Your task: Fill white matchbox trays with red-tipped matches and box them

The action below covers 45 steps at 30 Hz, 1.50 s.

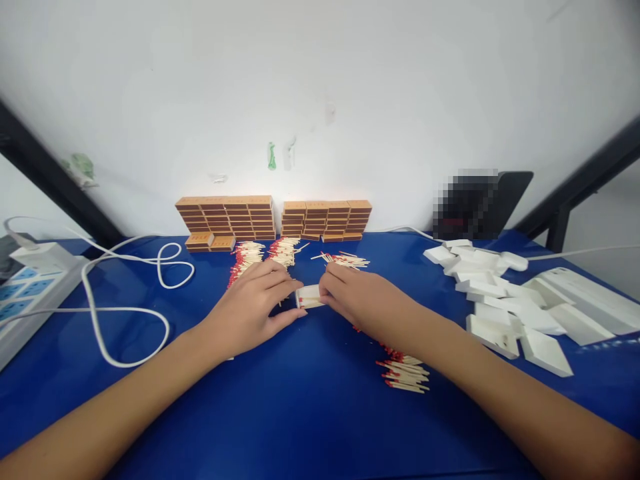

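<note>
A small white matchbox tray (311, 295) with a few matches in it is between my hands, low over the blue table. My left hand (253, 303) pinches its left end between thumb and forefinger. The fingers of my right hand (357, 293) are bunched closed at its right end; whether they hold the tray or matches there is hidden. Piles of red-tipped matches (247, 257) lie beyond my left hand. A smaller match pile (350, 260) is beyond my right hand, and another group of matches (407, 373) lies under my right forearm.
Stacked matchboxes (225, 217) and a second stack (327, 217) stand along the wall. Many white trays (493, 287) are heaped at the right, near a dark, partly blurred device (510, 200). A power strip (40, 293) and a white cable (97, 327) occupy the left side.
</note>
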Tool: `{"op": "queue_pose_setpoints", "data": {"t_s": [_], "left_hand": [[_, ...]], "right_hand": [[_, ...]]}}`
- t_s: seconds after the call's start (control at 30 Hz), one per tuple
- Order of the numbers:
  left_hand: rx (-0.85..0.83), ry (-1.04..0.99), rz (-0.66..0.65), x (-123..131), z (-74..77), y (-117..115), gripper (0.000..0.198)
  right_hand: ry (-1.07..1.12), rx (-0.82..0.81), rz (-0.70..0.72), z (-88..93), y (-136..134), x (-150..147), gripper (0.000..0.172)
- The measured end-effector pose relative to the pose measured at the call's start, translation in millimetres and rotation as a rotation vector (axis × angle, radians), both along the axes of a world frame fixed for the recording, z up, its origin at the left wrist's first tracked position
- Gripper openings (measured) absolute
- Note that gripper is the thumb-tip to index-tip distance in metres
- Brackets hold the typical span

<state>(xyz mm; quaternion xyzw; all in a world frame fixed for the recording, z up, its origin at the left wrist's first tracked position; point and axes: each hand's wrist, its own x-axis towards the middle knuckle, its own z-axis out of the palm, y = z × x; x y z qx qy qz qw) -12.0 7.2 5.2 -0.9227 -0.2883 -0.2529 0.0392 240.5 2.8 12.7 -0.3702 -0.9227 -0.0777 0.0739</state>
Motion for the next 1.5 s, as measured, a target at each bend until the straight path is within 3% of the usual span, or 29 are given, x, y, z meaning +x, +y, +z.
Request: {"op": "queue_pose_setpoints", "data": {"t_s": [0.1, 0.23, 0.5, 0.67, 0.8, 1.03, 1.27, 1.5], "left_hand": [[0.009, 0.005, -0.011, 0, -0.3, 1, 0.031], [-0.001, 0.013, -0.009, 0, 0.2, 1, 0.031], [0.005, 0.0, -0.001, 0, -0.1, 1, 0.03], [0.009, -0.016, 0.02, 1, 0.8, 1, 0.029], [0.017, -0.017, 0.027, 1, 1.1, 0, 0.028], [0.021, -0.013, 0.027, 2, 0.3, 0, 0.029], [0.006, -0.004, 0.022, 1, 0.5, -1, 0.028], [0.004, -0.004, 0.021, 1, -0.5, 0, 0.028]], "right_hand": [[-0.05, 0.057, 0.001, -4.6, -1, -3, 0.01], [-0.036, -0.012, -0.028, -0.2, -3, -6, 0.012], [0.142, -0.085, -0.028, 11.0, 3, 8, 0.017], [0.332, -0.111, -0.27, 15.7, 23, 25, 0.015], [0.341, -0.219, -0.404, 9.1, 29, 23, 0.019], [0.252, -0.268, -0.284, -4.2, 33, 31, 0.01], [0.399, -0.199, -0.473, -7.1, 26, 3, 0.034], [0.344, -0.241, -0.493, -10.6, 22, -12, 0.016]]}}
